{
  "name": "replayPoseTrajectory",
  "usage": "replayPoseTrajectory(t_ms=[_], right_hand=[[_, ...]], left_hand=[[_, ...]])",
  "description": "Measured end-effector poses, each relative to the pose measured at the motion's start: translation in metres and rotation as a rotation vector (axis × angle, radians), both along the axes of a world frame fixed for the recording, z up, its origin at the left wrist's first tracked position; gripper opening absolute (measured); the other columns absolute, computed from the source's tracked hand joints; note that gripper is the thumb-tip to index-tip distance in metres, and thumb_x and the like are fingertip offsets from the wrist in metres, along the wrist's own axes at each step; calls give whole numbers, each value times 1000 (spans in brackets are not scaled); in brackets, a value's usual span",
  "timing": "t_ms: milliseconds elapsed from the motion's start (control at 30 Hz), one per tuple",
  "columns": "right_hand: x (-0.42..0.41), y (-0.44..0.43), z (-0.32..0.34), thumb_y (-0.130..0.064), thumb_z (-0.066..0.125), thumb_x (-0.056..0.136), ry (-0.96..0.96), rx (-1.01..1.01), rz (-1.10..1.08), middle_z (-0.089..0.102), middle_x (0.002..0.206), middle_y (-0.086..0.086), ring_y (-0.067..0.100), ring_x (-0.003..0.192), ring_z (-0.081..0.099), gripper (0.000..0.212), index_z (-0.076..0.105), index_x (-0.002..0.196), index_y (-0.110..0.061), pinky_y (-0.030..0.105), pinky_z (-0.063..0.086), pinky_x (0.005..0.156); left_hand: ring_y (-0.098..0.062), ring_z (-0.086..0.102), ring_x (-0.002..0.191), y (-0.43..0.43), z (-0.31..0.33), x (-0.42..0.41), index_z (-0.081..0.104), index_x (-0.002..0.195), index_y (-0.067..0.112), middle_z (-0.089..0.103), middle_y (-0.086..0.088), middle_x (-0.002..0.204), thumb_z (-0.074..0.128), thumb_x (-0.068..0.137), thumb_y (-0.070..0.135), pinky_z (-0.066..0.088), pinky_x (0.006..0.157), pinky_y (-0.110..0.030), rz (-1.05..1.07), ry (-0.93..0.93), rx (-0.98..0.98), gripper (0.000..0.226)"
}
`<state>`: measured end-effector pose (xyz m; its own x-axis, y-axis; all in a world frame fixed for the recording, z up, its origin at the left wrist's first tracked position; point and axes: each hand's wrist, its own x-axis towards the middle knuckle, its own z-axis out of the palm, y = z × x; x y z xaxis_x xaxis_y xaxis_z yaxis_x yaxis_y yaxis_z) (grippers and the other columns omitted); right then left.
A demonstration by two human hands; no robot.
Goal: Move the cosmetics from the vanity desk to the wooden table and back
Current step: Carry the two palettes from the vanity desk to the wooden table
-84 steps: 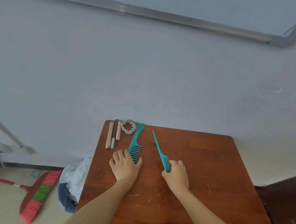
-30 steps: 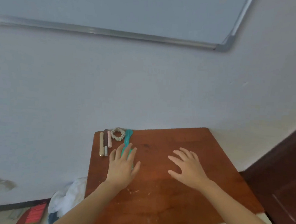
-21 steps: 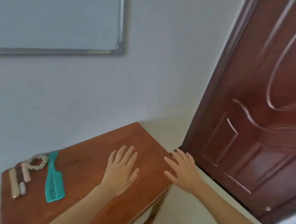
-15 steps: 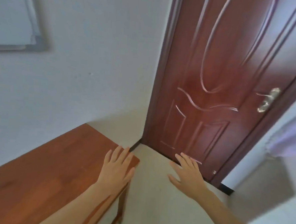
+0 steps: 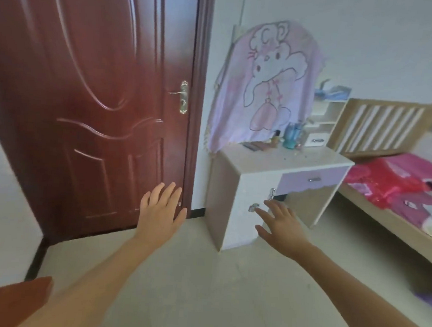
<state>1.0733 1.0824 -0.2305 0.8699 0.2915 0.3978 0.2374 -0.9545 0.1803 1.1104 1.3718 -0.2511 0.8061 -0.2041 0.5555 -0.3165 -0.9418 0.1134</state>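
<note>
The white and lilac vanity desk (image 5: 318, 160) stands against the far wall, right of centre. On its top lie a dark flat palette (image 5: 259, 147) and several small bottles (image 5: 291, 139), blurred. My left hand (image 5: 160, 214) and my right hand (image 5: 279, 221) are stretched out in front of me in mid-air, fingers straight and spread, holding nothing. Only a corner of the wooden table (image 5: 12, 295) shows at the lower left; the combs and sticks on it are out of view.
A dark red door (image 5: 92, 100) fills the left. A pink cartoon cloth (image 5: 263, 82) hangs over the desk's mirror. A bed with a slatted headboard (image 5: 379, 125) and red bedding (image 5: 396, 182) stands at the right. Pale floor lies between me and the desk.
The view has swung right from the wooden table, past the door, to the vanity desk. My right hand let go of the tail comb; both hands left the table and are now held out empty.
</note>
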Motion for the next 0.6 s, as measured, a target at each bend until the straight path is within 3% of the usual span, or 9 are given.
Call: replayPoseTrajectory(t_ms=[100, 200, 300, 500, 600], right_hand=[[-33, -22, 1, -39, 44, 74, -16, -37, -128, 68, 93, 13, 31, 92, 60, 42, 72, 91, -13, 36, 54, 61], [-68, -43, 1, -36, 72, 65, 9, -53, -241, 69, 93, 13, 31, 84, 68, 34, 72, 92, -15, 39, 55, 61], [-97, -67, 4, -33, 88, 52, 7, -55, -303, 69, 93, 11, 29, 84, 68, 48, 72, 93, -17, 38, 55, 61], [-116, -126, 18, -34, 85, 57, -56, -48, -375, 68, 94, 10, 29, 85, 67, 44, 69, 95, -17, 38, 55, 63], [-112, -159, 21, -36, 71, 63, -64, -37, -374, 68, 94, 11, 30, 86, 67, 37, 68, 95, -17, 38, 54, 63]], left_hand=[[-33, 55, 111, -22, 5, 4, 62, 110, 5, 62, -13, 118, 35, 81, 40, 46, 85, -51, -132, -22, -1, 53], [-35, 54, 109, -48, 8, 3, 56, 112, 5, 62, -14, 117, 36, 81, 39, 47, 83, -51, -264, -44, -19, 50], [-38, 56, 106, -83, 11, -2, 52, 113, 6, 61, -14, 117, 37, 81, 39, 48, 81, -52, -384, -23, -62, 48], [-30, 47, 111, -158, 18, -6, 47, 114, 11, 62, -12, 118, 36, 81, 39, 48, 78, -50, -503, -43, -50, 44], [-31, 50, 112, -196, 17, 3, 48, 114, 12, 60, -10, 120, 35, 83, 40, 48, 80, -50, -508, -25, -51, 44]])
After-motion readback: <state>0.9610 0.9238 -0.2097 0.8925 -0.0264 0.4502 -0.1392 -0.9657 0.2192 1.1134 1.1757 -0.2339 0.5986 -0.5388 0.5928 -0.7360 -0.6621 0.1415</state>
